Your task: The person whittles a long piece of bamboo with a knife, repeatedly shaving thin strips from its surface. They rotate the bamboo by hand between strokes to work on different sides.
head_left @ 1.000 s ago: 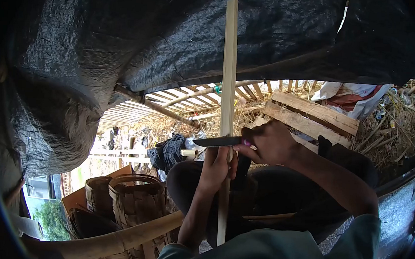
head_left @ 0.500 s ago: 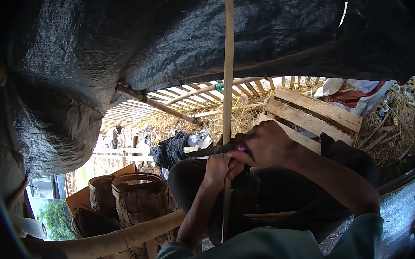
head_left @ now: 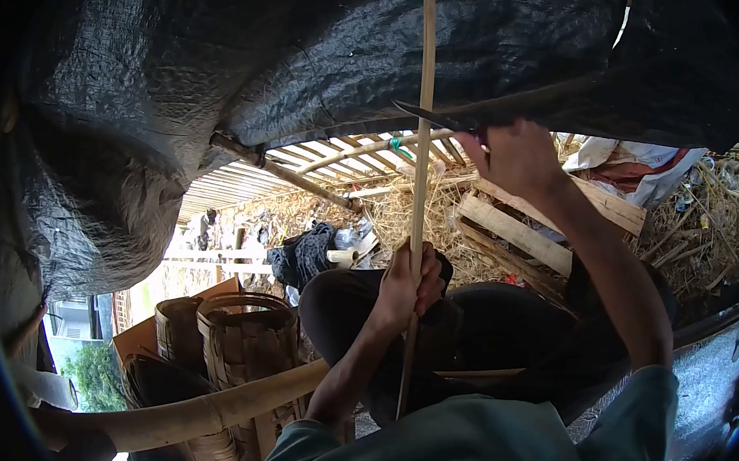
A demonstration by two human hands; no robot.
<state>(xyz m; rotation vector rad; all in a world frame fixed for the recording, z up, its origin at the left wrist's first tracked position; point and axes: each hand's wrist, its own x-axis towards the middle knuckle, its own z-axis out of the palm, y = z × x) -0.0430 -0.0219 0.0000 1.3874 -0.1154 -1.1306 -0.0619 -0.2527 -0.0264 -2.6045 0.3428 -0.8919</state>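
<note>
A long, thin bamboo strip (head_left: 421, 166) stands nearly upright in front of my chest. Low on it, just above my knee, my left hand (head_left: 409, 283) is wrapped round the strip. My right hand (head_left: 518, 159) is closed on the handle of a knife (head_left: 429, 115), higher up and to the right. The dark blade points left and crosses the strip well above my left hand; whether it touches the strip is not clear. The strip's lower end runs down past my legs.
Woven baskets (head_left: 247, 333) stand at the lower left behind a thick bamboo pole (head_left: 228, 409). Wooden slats (head_left: 515, 232) lie on straw at the right, near a white and red sack (head_left: 643, 173). A black tarp (head_left: 330, 65) hangs overhead. Dark cloth (head_left: 303, 256) lies beyond my knee.
My right hand has moved up and to the right with the knife, away from my left hand. My left hand remains on the strip, whose top has shifted slightly right.
</note>
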